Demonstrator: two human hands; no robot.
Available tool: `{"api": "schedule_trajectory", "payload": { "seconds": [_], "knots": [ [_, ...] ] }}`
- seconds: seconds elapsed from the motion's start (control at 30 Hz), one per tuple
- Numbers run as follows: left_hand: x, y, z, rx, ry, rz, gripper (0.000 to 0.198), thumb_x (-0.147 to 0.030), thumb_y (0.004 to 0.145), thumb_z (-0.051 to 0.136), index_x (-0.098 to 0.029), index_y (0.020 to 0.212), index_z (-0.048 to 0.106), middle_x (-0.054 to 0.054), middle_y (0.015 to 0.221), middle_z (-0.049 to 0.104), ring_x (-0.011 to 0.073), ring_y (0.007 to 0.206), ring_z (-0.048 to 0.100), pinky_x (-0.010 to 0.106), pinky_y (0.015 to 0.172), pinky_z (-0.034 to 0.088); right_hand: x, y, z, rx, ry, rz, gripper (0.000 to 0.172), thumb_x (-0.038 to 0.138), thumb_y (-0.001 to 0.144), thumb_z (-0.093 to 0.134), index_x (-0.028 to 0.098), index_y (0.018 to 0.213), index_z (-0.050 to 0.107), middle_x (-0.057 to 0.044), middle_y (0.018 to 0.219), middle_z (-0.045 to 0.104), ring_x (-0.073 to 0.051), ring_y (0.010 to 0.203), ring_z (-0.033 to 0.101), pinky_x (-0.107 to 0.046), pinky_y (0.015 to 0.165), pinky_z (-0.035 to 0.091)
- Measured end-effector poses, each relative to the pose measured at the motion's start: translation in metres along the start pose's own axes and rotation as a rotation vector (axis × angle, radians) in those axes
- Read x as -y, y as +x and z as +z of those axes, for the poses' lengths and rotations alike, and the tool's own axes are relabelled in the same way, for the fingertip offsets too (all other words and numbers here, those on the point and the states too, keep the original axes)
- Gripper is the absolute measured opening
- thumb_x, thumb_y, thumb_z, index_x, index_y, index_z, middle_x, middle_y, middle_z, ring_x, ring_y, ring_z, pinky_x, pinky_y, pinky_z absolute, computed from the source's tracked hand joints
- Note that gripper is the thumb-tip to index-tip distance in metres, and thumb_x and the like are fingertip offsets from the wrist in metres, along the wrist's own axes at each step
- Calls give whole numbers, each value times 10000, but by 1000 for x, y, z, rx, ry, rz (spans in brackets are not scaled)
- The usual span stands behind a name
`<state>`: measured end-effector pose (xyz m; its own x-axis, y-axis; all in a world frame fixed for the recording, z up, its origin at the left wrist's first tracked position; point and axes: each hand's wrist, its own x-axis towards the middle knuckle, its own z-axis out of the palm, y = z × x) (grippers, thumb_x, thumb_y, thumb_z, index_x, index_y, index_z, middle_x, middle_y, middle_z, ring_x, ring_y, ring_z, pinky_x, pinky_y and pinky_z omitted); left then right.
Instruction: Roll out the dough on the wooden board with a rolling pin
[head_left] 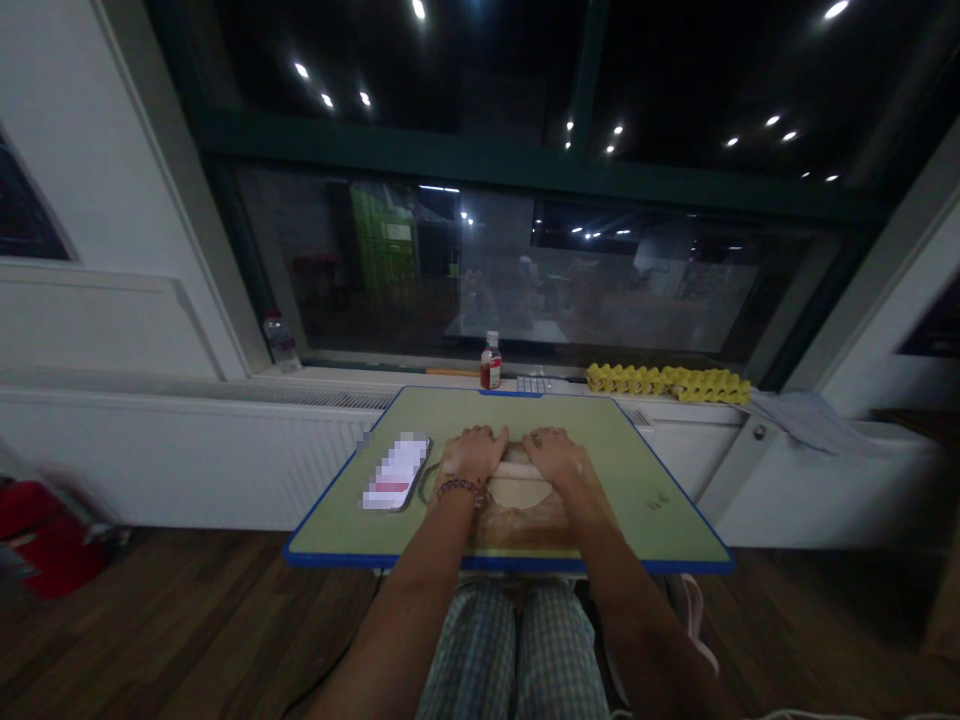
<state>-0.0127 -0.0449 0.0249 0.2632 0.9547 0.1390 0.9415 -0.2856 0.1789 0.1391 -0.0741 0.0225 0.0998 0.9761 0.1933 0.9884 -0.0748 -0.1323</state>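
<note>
A pale rolling pin (521,470) lies crosswise over a flat, light sheet of dough (517,493). Under both is a brown wooden board (525,530), floured in places. My left hand (475,455) is over the pin's left end, with the fingers bent forward and a beaded bracelet at the wrist. Over the right end is my right hand (553,455), also closed on the pin. Both palms hide the pin's ends, and part of the dough's far edge is covered by the pin.
The board rests on a green table (660,510) with a blue rim. A phone (396,473) lies left of my left hand. Along the windowsill stand a small bottle (490,362), yellow egg cartons (667,382) and a plastic water bottle (281,342). A radiator (187,465) is behind the table.
</note>
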Motion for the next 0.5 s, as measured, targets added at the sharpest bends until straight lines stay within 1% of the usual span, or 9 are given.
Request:
{"api": "schedule_trajectory", "payload": {
  "seconds": [0.07, 0.13, 0.17, 0.27, 0.3, 0.37, 0.43, 0.5],
  "knots": [
    [0, 5, -1, -7, 7, -10, 478, -460, 1004, 303, -199, 1213, 645, 164, 1192, 680, 283, 1123, 612, 400, 912, 457, 0, 2, -2, -25, 53, -27, 386, 355, 987, 383, 209, 1170, 691, -90, 1201, 693, -200, 1124, 590, -294, 946, 417],
    [0, 9, -1, -41, -28, -12, 461, -429, 1011, 297, -191, 1180, 655, 149, 1180, 688, 265, 1101, 627, 375, 909, 460, -1, 0, -5, -64, 70, -133, 360, 340, 991, 400, 220, 1160, 694, -66, 1195, 696, -178, 1122, 586, -267, 962, 407],
    [0, 9, -1, -79, -58, -5, 456, -409, 1016, 288, -184, 1161, 657, 138, 1177, 691, 249, 1096, 630, 358, 919, 457, -1, -3, -5, -76, 64, -206, 347, 338, 994, 410, 221, 1140, 702, -59, 1185, 700, -172, 1120, 584, -259, 975, 400],
    [1, 6, -1, -216, -135, 91, 400, -335, 1016, 302, -179, 1113, 658, 97, 1195, 691, 208, 1122, 613, 319, 988, 422, -3, -15, -1, -90, 48, -412, 319, 380, 1000, 449, 242, 1087, 723, -39, 1200, 696, -172, 1143, 568, -269, 1023, 379],
    [2, 2, 0, -230, -147, 137, 375, -315, 1010, 320, -183, 1099, 659, 85, 1197, 692, 202, 1131, 605, 317, 1006, 413, -5, -20, 3, -103, 56, -454, 310, 402, 997, 465, 255, 1097, 719, -30, 1230, 684, -173, 1166, 557, -279, 1042, 370],
    [5, -6, 1, -214, -183, 201, 355, -301, 1006, 337, -190, 1071, 668, 68, 1191, 697, 193, 1133, 599, 320, 1024, 411, -8, -28, 12, -107, 70, -530, 303, 433, 980, 509, 263, 1139, 703, -24, 1287, 656, -178, 1205, 539, -302, 1083, 347],
    [8, -16, 1, -220, -273, 219, 371, -293, 1011, 325, -189, 1073, 675, 61, 1205, 693, 177, 1149, 590, 314, 1046, 410, -11, -36, 22, -120, 80, -518, 339, 449, 953, 559, 243, 1194, 678, -44, 1322, 635, -204, 1232, 528, -335, 1098, 342],
    [12, -28, -1, -278, -384, 223, 387, -280, 1015, 309, -192, 1102, 675, 55, 1253, 672, 166, 1197, 563, 317, 1087, 392, -13, -41, 28, -150, 97, -457, 365, 448, 944, 572, 216, 1211, 664, -71, 1307, 641, -226, 1232, 529, -355, 1081, 361]
  ]
}}
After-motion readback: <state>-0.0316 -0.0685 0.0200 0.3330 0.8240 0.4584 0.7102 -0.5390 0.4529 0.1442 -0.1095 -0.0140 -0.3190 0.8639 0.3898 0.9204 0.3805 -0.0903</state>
